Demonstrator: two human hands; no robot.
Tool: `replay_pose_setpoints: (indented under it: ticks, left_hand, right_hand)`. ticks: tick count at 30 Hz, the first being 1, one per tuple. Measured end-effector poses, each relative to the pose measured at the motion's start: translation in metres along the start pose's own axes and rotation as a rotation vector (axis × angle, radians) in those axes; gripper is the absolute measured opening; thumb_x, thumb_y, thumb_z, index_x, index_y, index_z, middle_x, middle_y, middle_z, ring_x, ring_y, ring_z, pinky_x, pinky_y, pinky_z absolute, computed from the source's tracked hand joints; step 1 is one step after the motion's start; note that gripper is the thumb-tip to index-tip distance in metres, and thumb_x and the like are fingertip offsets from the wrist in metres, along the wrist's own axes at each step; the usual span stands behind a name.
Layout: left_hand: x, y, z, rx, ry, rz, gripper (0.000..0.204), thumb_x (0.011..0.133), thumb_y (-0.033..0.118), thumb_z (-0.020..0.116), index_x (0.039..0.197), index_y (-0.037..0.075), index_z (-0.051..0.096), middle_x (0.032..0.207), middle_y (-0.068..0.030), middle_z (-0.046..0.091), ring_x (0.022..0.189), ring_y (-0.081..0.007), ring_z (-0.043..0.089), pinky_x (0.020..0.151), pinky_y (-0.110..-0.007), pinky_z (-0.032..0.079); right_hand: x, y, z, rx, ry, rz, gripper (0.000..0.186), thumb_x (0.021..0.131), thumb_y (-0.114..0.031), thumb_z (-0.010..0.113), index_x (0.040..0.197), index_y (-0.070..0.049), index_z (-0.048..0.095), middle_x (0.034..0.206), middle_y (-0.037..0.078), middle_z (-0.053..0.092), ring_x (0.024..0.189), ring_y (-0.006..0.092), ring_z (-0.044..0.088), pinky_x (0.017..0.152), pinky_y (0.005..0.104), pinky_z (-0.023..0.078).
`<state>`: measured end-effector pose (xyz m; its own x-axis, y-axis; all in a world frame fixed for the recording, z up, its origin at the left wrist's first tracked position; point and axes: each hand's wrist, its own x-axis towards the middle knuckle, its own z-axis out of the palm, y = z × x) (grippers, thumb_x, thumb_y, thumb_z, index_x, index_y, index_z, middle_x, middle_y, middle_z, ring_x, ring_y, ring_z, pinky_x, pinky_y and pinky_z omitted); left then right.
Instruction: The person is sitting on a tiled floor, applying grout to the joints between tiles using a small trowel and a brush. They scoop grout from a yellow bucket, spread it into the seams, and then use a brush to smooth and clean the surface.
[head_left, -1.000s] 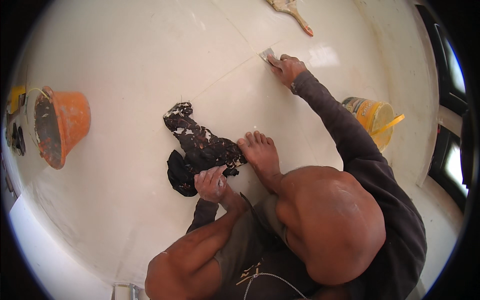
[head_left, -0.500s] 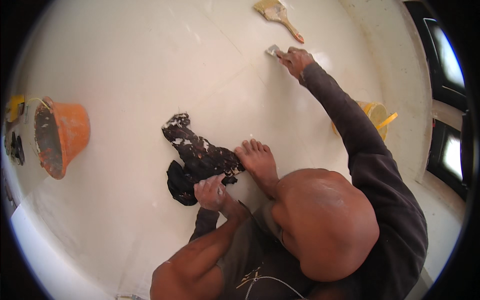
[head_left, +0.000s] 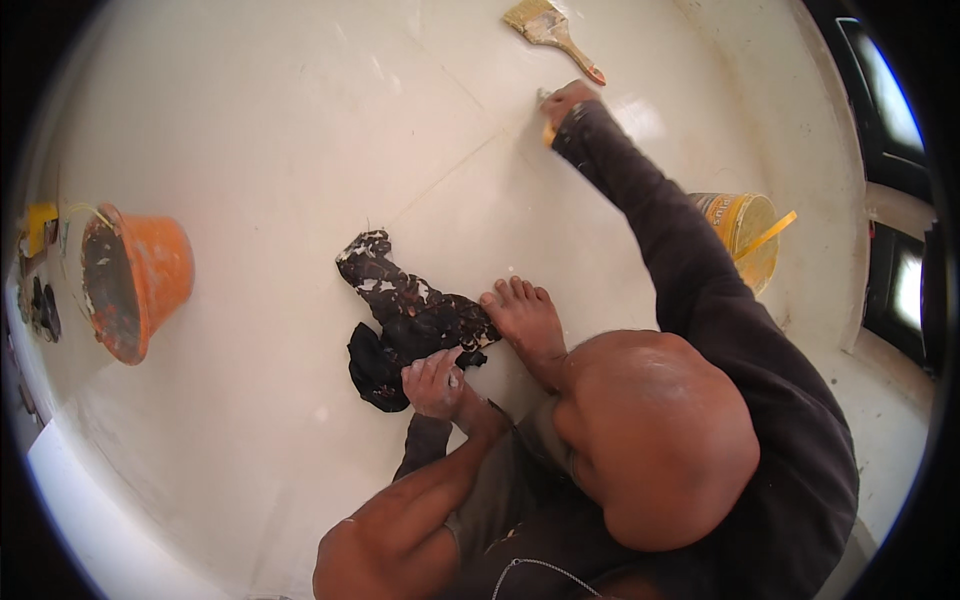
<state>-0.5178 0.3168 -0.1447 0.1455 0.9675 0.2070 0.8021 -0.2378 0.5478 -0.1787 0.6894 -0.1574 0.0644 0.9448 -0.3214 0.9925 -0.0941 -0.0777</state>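
The right hand (head_left: 568, 103) holds a scraper (head_left: 543, 97); I cannot tell if the left hand (head_left: 433, 384) grips black cloth (head_left: 408, 312).

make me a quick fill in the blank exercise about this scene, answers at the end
1. Beyond the right hand lies a bristled tool, a ____.
2. The crumpled cloth near the left hand is mainly coloured ____.
3. The bucket at the picture's left is coloured ____.
4. The tub beside the right forearm has a handle coloured ____.

Missing words: paintbrush; black; orange; yellow
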Motion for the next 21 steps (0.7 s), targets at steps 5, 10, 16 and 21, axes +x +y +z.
replay_pose_setpoints:
  ticks: [5, 10, 16, 21]
  left_hand:
    - [0.003, 0.015, 0.004, 0.026, 0.046, -0.001, 0.034, 0.068, 0.008, 0.065, 0.097, 0.023, 0.074, 0.092, 0.0047, 0.067, 0.073, -0.0160, 0.059, 0.064, -0.034, 0.041]
    - [-0.001, 0.021, 0.013, 0.028, 0.001, -0.026, 0.035, 0.067, 0.007, 0.064, 0.098, 0.023, 0.074, 0.091, 0.0048, 0.067, 0.073, -0.0159, 0.058, 0.064, -0.034, 0.041]
    - [0.000, 0.011, 0.019, 0.025, 0.004, -0.025, 0.036, 0.068, 0.006, 0.063, 0.098, 0.022, 0.074, 0.090, 0.0052, 0.067, 0.072, -0.0158, 0.058, 0.064, -0.034, 0.041]
    - [0.004, 0.022, 0.018, 0.049, -0.010, -0.040, 0.034, 0.068, 0.007, 0.064, 0.097, 0.023, 0.074, 0.090, 0.0041, 0.068, 0.073, -0.0169, 0.059, 0.065, -0.034, 0.041]
  right_hand:
    - [-0.043, -0.053, 0.044, 0.201, -0.192, 0.133, 0.029, 0.082, -0.027, 0.062, 0.100, -0.005, 0.071, 0.104, 0.021, 0.068, 0.099, 0.0367, 0.066, 0.089, 0.0417, 0.053]
    - [-0.059, -0.026, 0.024, 0.411, -0.154, -0.396, 0.025, 0.079, -0.030, 0.069, 0.093, -0.010, 0.076, 0.082, 0.015, 0.071, 0.076, 0.0316, 0.069, 0.075, 0.0382, 0.055]
    - [-0.045, -0.021, 0.004, -0.014, -0.036, -0.215, 0.028, 0.083, -0.031, 0.063, 0.093, -0.007, 0.075, 0.090, 0.021, 0.069, 0.082, 0.0374, 0.068, 0.079, 0.0415, 0.055]
    - [-0.088, -0.072, 0.030, 0.250, -0.187, -0.013, 0.029, 0.083, -0.028, 0.060, 0.097, -0.007, 0.074, 0.092, 0.022, 0.069, 0.084, 0.0386, 0.068, 0.082, 0.0432, 0.055]
